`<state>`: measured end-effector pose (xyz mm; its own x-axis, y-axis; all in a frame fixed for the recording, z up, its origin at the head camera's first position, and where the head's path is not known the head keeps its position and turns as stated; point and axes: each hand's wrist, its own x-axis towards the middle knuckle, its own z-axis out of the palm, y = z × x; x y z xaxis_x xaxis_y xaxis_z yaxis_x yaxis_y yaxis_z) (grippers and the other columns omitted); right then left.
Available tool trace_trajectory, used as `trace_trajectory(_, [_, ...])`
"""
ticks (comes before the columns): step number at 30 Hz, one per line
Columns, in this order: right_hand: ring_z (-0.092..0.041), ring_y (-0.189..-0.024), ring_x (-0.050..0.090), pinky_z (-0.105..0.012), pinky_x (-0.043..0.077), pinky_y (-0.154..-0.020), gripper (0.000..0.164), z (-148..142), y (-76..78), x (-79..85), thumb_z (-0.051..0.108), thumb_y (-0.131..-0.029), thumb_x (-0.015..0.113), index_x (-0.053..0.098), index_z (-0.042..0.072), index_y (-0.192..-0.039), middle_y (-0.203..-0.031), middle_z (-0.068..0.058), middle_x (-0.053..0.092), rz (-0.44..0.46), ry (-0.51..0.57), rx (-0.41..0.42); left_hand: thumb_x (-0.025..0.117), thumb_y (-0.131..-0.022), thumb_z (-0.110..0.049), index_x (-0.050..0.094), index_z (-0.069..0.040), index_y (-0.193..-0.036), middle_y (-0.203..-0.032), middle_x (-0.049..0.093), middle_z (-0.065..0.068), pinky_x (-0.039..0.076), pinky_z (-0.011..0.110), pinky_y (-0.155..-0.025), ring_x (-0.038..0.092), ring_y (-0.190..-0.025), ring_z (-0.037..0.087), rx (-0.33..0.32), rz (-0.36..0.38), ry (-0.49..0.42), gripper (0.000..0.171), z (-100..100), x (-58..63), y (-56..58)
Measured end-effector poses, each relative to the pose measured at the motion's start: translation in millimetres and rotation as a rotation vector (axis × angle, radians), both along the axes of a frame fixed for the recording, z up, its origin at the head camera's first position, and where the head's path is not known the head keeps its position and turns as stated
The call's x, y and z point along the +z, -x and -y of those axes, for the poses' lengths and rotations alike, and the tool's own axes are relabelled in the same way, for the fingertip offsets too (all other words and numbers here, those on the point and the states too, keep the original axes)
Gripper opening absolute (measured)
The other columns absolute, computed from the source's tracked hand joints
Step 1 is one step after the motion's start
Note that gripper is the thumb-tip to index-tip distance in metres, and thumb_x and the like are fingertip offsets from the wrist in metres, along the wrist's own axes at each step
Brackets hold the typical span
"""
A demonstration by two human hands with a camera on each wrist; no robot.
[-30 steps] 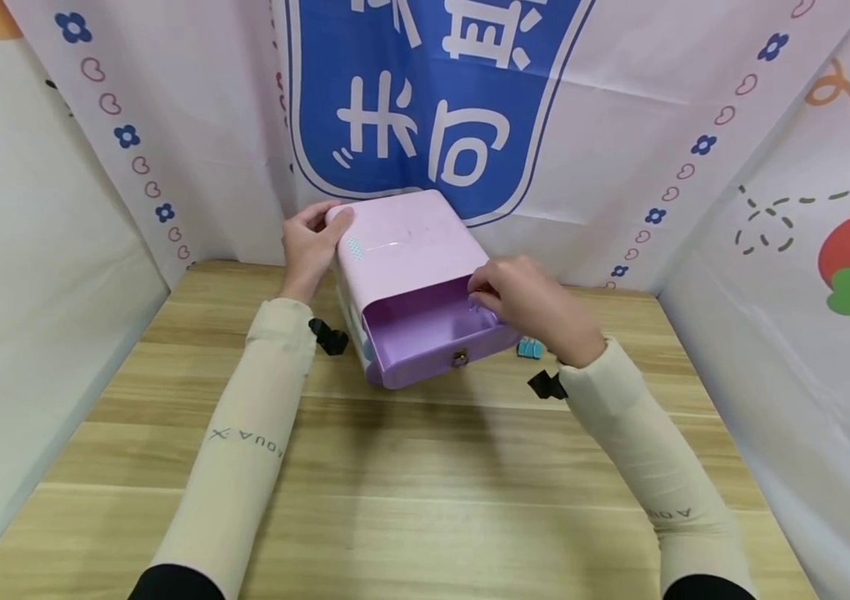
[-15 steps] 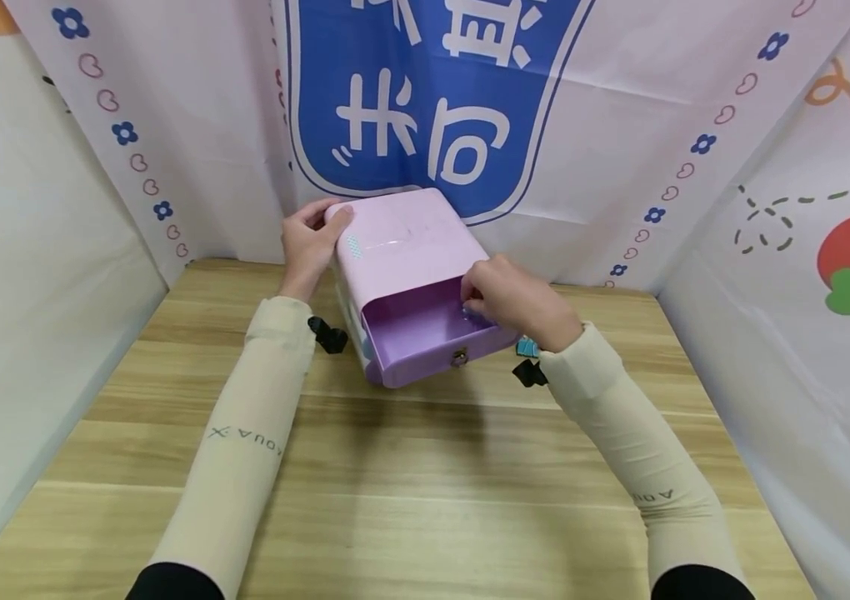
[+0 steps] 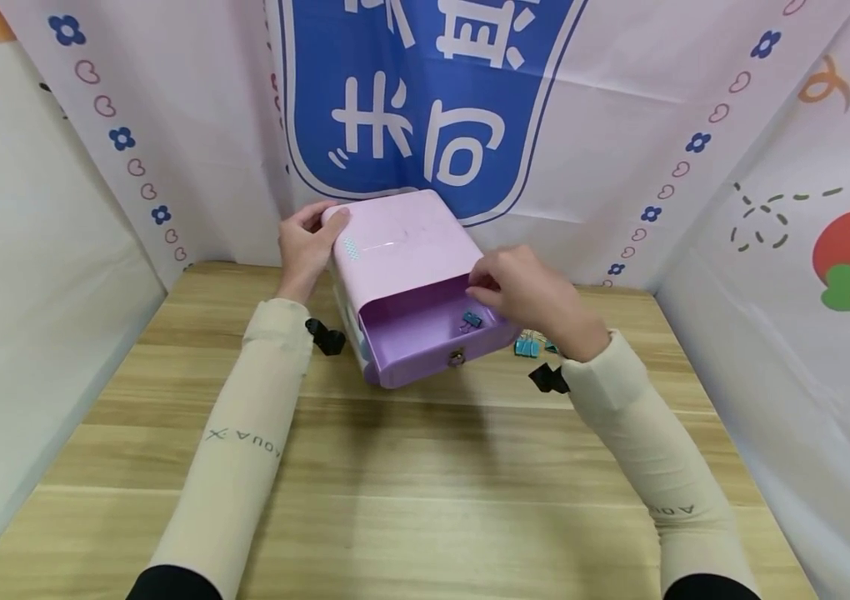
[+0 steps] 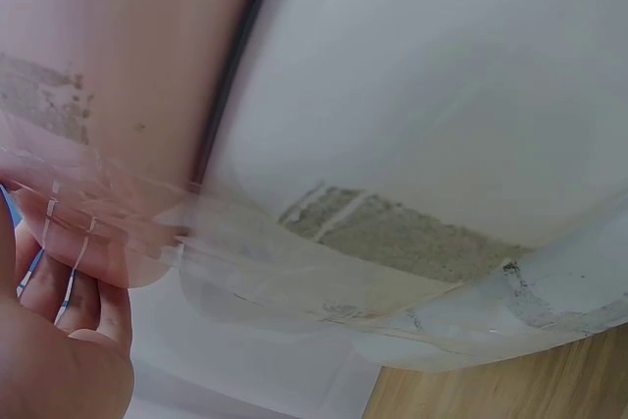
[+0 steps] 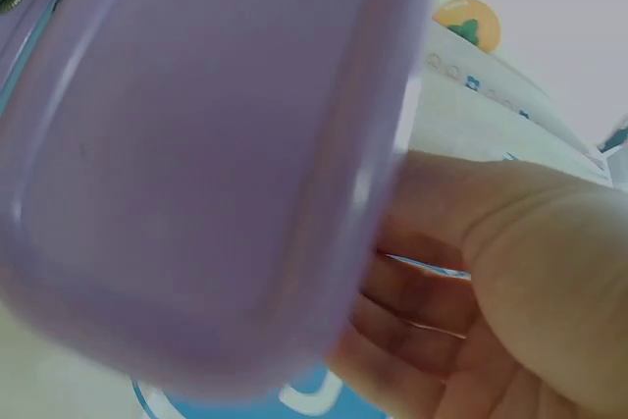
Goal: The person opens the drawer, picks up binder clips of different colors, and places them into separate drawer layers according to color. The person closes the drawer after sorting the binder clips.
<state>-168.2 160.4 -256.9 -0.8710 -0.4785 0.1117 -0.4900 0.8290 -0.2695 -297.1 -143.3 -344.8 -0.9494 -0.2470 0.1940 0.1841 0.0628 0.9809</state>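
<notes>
A pink and purple storage box (image 3: 402,242) stands at the table's back with its purple drawer (image 3: 425,333) pulled out. My left hand (image 3: 310,246) grips the back left corner, thumb on top and fingers behind it. In the left wrist view, that hand (image 4: 64,331) curls at the box's edge. A teal binder clip (image 3: 472,319) lies inside the drawer, near its right front. Just above it and over the drawer's right side is my right hand (image 3: 526,292), fingers loosely bent with nothing seen between them. The drawer wall partly hides its fingertips in the right wrist view.
More teal binder clips (image 3: 527,345) lie on the wooden table (image 3: 425,500) right of the box, partly behind the right wrist. A small metal latch (image 3: 457,357) sits on the drawer front. Printed cloth walls (image 3: 597,167) enclose the back and sides.
My right hand dips a little left into the drawer, then draws back right and lets go of the binder clip, now lying inside. The left hand keeps its place on the box.
</notes>
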Motion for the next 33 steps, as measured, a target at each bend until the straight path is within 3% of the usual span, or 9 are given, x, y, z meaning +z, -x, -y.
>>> trace_trajectory(11, [-0.024, -0.085, 0.069, -0.04, 0.061, -0.08, 0.015, -35, -9.8, 4.2, 0.01, -0.098, 0.073, 0.08, 0.002, -0.109, -0.097, -0.012, 0.078, -0.153, 0.064, -0.06, 0.083, -0.092, -0.039, 0.075, -0.014, -0.128, -0.133, 0.072, 0.008, 0.052, 0.027, -0.105, 0.064, -0.117, 0.013, 0.003, -0.008, 0.006, 0.045, 1, -0.9, 1.3])
trace_trajectory(20, [-0.027, -0.087, 0.073, -0.044, 0.063, -0.082, 0.014, -64, -8.5, -4.4, 0.004, -0.097, 0.072, 0.079, -0.002, -0.107, -0.098, -0.015, 0.079, -0.206, 0.112, -0.114, 0.083, -0.091, -0.04, 0.075, -0.015, -0.128, -0.132, 0.071, 0.007, 0.053, 0.026, -0.104, 0.063, -0.116, 0.013, 0.001, -0.01, 0.015, 0.046, 1, -1.3, 1.2])
trace_trajectory(27, [-0.029, -0.088, 0.073, -0.047, 0.063, -0.083, 0.016, -83, 1.2, -22.1, 0.003, -0.097, 0.071, 0.078, -0.003, -0.11, -0.1, -0.017, 0.078, -0.134, 0.108, -0.17, 0.084, -0.091, -0.037, 0.076, -0.012, -0.126, -0.125, 0.074, 0.006, 0.052, 0.022, -0.098, 0.065, -0.111, 0.01, 0.007, -0.037, 0.004, 0.044, 1, -1.7, 2.5])
trace_trajectory(33, [-0.032, -0.094, 0.073, -0.048, 0.062, -0.087, 0.019, -99, 16.3, -52.9, 0.004, -0.098, 0.071, 0.075, -0.004, -0.114, -0.104, -0.02, 0.077, -0.03, 0.088, -0.196, 0.083, -0.091, -0.038, 0.076, -0.013, -0.127, -0.126, 0.073, 0.006, 0.053, 0.023, -0.099, 0.064, -0.112, 0.011, 0.002, -0.028, 0.005, 0.044, 2, -3.1, 3.2])
